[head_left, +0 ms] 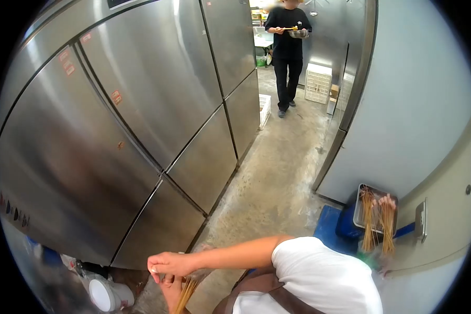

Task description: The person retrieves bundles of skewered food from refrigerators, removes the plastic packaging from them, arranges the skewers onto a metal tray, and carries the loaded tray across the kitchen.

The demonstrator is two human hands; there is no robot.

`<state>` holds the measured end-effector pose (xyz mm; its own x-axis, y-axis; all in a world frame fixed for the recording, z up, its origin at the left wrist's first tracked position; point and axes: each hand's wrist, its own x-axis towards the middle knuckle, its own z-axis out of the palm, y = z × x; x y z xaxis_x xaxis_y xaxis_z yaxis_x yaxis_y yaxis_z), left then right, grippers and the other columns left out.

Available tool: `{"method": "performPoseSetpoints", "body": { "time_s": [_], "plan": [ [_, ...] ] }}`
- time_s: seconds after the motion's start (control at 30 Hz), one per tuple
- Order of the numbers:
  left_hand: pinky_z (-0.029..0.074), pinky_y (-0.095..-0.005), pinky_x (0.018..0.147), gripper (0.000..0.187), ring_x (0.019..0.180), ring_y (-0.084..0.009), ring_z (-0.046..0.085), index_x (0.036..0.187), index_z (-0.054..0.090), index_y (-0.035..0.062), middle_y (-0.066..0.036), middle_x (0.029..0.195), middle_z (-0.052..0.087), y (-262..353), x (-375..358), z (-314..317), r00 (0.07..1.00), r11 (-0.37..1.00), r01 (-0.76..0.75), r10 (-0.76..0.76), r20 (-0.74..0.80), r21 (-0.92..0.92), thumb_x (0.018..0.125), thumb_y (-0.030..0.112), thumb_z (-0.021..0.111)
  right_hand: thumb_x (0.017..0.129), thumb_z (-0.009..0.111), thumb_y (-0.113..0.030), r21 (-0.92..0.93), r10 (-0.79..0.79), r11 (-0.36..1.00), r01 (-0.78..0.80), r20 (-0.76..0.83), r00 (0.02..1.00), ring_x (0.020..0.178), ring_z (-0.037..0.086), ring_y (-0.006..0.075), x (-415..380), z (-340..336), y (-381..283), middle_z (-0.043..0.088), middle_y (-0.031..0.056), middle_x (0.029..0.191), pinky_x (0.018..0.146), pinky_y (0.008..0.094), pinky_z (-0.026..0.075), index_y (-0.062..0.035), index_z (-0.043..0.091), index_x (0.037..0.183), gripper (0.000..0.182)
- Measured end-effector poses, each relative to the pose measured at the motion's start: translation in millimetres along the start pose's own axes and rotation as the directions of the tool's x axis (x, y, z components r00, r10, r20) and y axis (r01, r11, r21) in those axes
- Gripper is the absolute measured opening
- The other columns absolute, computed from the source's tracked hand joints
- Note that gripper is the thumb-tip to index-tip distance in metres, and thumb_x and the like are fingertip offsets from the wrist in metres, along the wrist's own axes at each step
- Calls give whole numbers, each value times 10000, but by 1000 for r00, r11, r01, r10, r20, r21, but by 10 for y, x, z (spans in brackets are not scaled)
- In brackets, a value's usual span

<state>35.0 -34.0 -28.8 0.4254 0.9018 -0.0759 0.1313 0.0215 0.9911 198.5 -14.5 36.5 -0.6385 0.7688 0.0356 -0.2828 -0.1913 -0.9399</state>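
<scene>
My right hand reaches in from the right at the bottom of the view, its fingers curled together at the tips of my other hand. A small pale bit shows at its fingertips, too small to name. Just below it, my left hand is partly covered by the right one. A bundle of thin wooden skewers lies against my left palm, held there, its lower end cut off by the frame's edge.
Steel fridges line the left side. A white bucket stands at the lower left. At the right, a metal tray holds skewers on a blue container. A person with a bowl is in the aisle, near white crates.
</scene>
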Motion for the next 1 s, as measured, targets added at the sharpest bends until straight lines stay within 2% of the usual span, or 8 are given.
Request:
{"method": "performPoseSetpoints", "body": {
  "time_s": [0.13,0.2,0.27,0.53,0.67,0.83,0.93,1.0],
  "plan": [
    [427,-223,735,205,855,-86,541,985,612,-38,-20,902,614,200,62,193,982,966,-146,167,-84,212,877,136,591,933,408,-244,-263,-259,935,236,-55,964,820,599,169,-180,-138,146,581,87,982,766,308,473,-20,465,1040,254],
    [433,-261,723,94,807,-140,569,871,601,-23,-50,863,625,284,60,387,971,975,-56,2,-240,-215,829,61,605,927,424,-246,-358,-298,903,237,-126,946,849,605,196,-285,-243,238,587,99,1008,782,315,466,-12,470,1093,291],
    [426,-259,737,171,840,-133,549,973,575,-20,-46,943,600,184,69,338,986,971,-58,20,-166,-230,849,97,590,906,465,-242,-769,-480,585,258,-72,875,884,601,229,-319,-419,487,597,125,1026,796,322,448,-12,506,1125,321],
    [359,-222,638,123,681,-75,434,840,510,69,11,780,502,-255,67,222,990,971,-135,123,-75,-198,869,156,592,881,520,-187,-421,-205,901,103,-206,957,710,558,151,-511,-563,478,594,50,790,642,298,444,-31,574,928,172],
    [377,-226,603,158,642,-85,447,814,493,58,-21,746,520,23,23,382,1000,992,-22,24,-18,125,887,176,567,892,506,-137,-269,-173,960,80,-343,923,644,479,70,-588,-521,414,522,-2,714,588,242,413,-35,562,898,117],
    [486,-307,713,215,753,-187,581,1015,522,15,-98,863,600,171,-75,504,973,910,151,-205,-102,-385,909,202,522,897,512,-156,-152,-205,976,158,-381,901,638,478,74,-746,-516,457,527,-1,710,582,247,412,-35,562,894,131],
    [507,-359,756,300,814,-230,604,1124,485,14,-118,898,607,-111,-36,386,965,873,-9,-120,-232,-487,893,195,547,896,518,-161,-104,-162,985,137,-278,947,634,481,75,-913,-437,389,522,-3,691,576,248,412,-33,562,894,136],
    [492,-335,733,182,782,-206,591,981,553,18,-96,879,599,-41,-93,390,945,866,13,-174,-276,-500,832,110,603,893,522,-161,-95,-92,993,76,-169,981,632,484,76,-966,-405,434,519,-3,681,571,250,411,-31,562,896,137]
  ]
}}
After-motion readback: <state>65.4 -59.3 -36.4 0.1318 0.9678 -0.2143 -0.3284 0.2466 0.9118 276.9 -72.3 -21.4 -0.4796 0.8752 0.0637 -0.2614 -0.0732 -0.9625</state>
